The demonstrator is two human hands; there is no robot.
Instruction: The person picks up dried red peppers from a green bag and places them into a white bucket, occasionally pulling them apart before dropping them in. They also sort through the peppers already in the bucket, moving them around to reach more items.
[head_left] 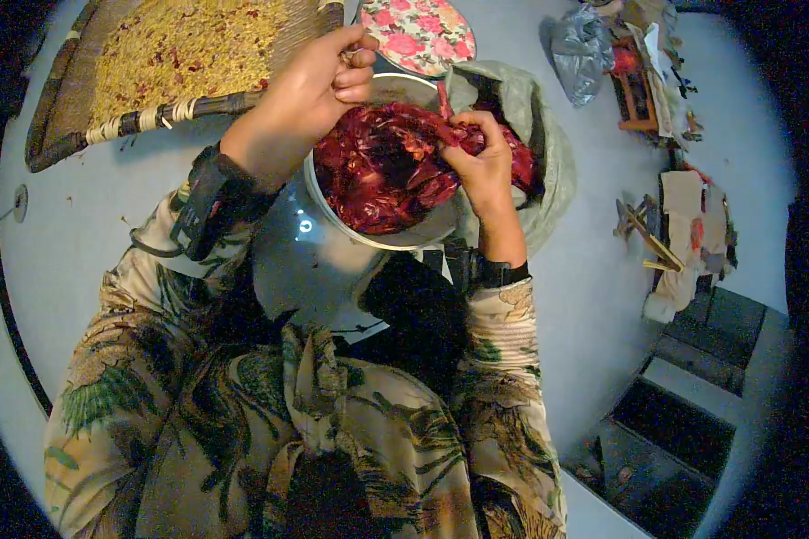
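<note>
Dark red dried chili peppers [377, 184] fill a white bucket [337, 213] in front of me. Over the bucket's right side, my right hand [484, 162] pinches a dried chili pepper [457, 135] between thumb and fingers. My left hand [333, 76] is raised at the bucket's far left rim, close to the woven tray, with its fingers curled closed. Whatever its fingertips may hold is too small to make out. More red chilies [520, 162] show inside an open pale green sack [553, 171] just right of the bucket.
A woven tray [40, 135] at the upper left bears yellow seeds [180, 54] with red bits. Behind the bucket is a round flowered seat [420, 34]. A grey plastic bag [580, 54], a small wooden stool [636, 99] and dark boxes [674, 413] stand along the right.
</note>
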